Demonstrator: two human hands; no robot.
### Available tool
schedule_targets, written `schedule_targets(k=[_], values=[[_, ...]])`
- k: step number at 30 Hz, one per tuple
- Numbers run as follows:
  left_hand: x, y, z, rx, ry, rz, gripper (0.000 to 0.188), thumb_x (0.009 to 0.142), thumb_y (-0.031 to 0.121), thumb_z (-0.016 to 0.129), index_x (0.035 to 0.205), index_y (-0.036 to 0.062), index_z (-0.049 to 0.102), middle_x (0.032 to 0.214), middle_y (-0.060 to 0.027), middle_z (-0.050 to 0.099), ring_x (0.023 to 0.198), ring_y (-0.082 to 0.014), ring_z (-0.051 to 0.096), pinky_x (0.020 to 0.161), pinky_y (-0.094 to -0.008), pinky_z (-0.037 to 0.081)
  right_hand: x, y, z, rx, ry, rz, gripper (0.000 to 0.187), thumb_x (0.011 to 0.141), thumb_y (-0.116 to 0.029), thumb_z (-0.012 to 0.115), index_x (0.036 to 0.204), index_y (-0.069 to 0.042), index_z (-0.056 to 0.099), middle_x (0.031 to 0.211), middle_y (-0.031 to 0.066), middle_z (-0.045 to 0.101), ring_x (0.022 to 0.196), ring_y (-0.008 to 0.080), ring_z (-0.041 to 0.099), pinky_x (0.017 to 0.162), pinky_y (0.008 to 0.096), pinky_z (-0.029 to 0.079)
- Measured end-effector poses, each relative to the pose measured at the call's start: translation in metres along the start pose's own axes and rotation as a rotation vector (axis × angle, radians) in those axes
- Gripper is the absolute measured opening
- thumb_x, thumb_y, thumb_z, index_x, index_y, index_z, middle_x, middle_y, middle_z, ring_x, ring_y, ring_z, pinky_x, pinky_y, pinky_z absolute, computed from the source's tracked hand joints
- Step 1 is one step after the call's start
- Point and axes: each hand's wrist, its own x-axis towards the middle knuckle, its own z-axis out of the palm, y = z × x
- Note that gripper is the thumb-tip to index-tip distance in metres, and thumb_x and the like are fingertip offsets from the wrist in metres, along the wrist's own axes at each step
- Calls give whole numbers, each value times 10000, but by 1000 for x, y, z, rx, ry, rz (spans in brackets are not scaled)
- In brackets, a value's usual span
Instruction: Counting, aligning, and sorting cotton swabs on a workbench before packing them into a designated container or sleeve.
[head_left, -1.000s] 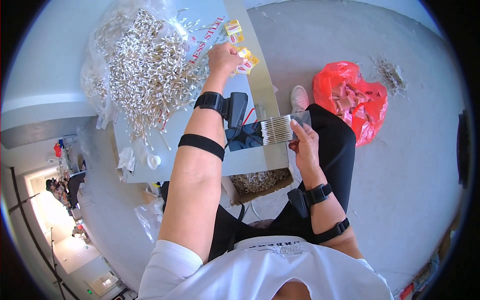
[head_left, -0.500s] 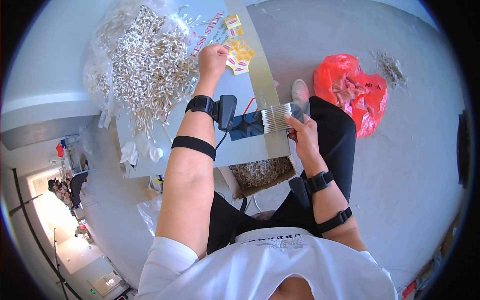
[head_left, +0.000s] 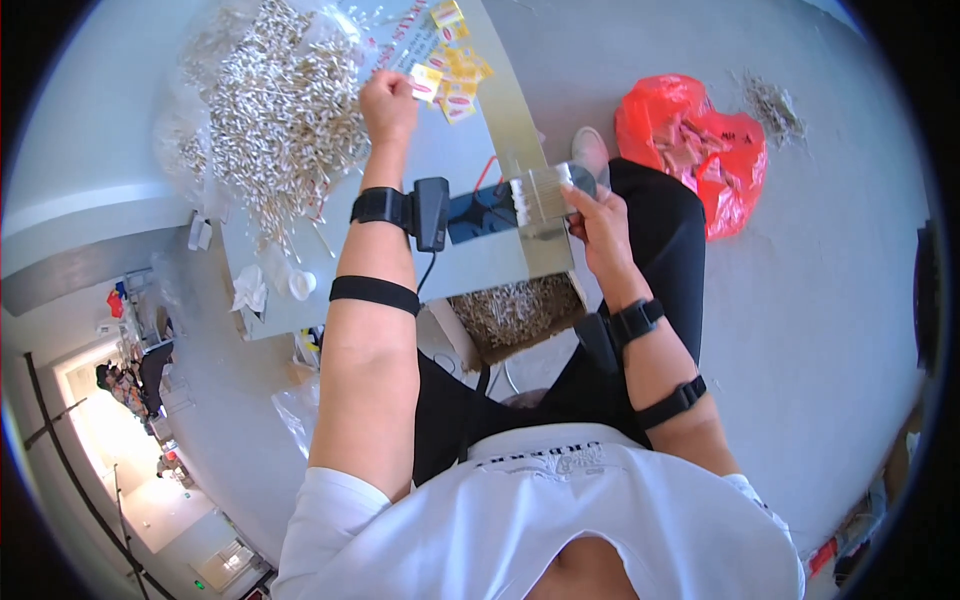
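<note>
Pinched in my left hand [head_left: 388,103] is a small yellow and white card [head_left: 426,82], lifted above the table's far side. More cards of the same kind [head_left: 460,98] lie loosely spread just to its right. My right hand [head_left: 603,228] grips a clear packet of cotton swabs [head_left: 543,196] near the table's right edge, thumb on top. The swabs lie side by side, white tips showing at both ends. To the left of my left hand, a large heap of loose cotton swabs [head_left: 285,110] spills from a clear plastic bag [head_left: 185,120].
The metal-edged table [head_left: 520,130] carries a dark blue sheet [head_left: 480,214] and a small white round container [head_left: 301,285]. A cardboard box of swabs [head_left: 515,318] sits below its near edge. On the floor at right stands a red plastic bag [head_left: 735,190] with pinkish packs.
A single card has come up from the spread in my left hand, which has drawn leftward. My right hand still holds the packet of swabs. The whole view has shifted slightly.
</note>
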Motion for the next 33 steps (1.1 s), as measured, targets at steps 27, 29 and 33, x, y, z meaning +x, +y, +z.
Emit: schedule_targets(k=[27,29,33], values=[[-143,124,-7,98,-476,-138,72,721,61,635,678,17,599,665,-169,634,658,-352,634,629,-417,505,13,8,-2,49,39,-89,70,863,-112,686,858,-43,695,714,-36,639,530,25,484,465,202,330],[-143,125,-10,151,-419,-80,74,729,60,622,678,18,589,661,-175,630,651,-365,629,620,-427,504,13,8,-4,59,38,-96,70,866,-106,681,863,-38,696,727,-33,644,540,31,495,474,206,342],[-142,119,-19,217,-344,-50,65,734,51,600,687,17,570,637,-171,618,621,-369,621,595,-437,498,11,5,-1,103,16,-109,64,874,-79,665,869,-22,694,765,-10,666,605,52,555,528,216,407]])
